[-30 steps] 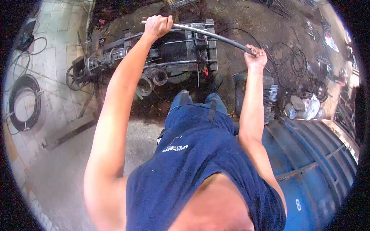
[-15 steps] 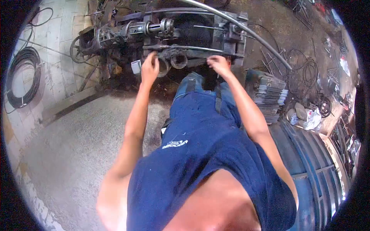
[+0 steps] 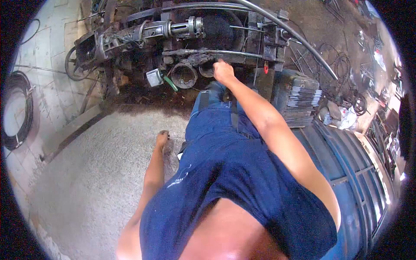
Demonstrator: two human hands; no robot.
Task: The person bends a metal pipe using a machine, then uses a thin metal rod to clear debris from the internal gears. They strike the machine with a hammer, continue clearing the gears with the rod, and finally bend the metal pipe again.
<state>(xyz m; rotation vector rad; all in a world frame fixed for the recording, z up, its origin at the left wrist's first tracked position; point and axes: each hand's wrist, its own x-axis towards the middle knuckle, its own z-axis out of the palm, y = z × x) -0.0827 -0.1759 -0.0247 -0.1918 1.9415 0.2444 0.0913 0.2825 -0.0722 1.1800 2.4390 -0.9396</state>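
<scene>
The long grey tube (image 3: 299,37) is seen slanting over the right side of the machine (image 3: 151,31), with one end left sticking out. If that end is bumped by an arm, the tube could be made to slip. Fingers could be pinched if the machine is turned on, as the right hand (image 3: 223,73) is held just beside the lower rod (image 3: 245,54). The right arm is stretched forward, fingers curled in; whether anything is gripped cannot be told. The left hand (image 3: 162,138) is held low over the floor (image 3: 99,151), fingers bent; its grip cannot be told either.
</scene>
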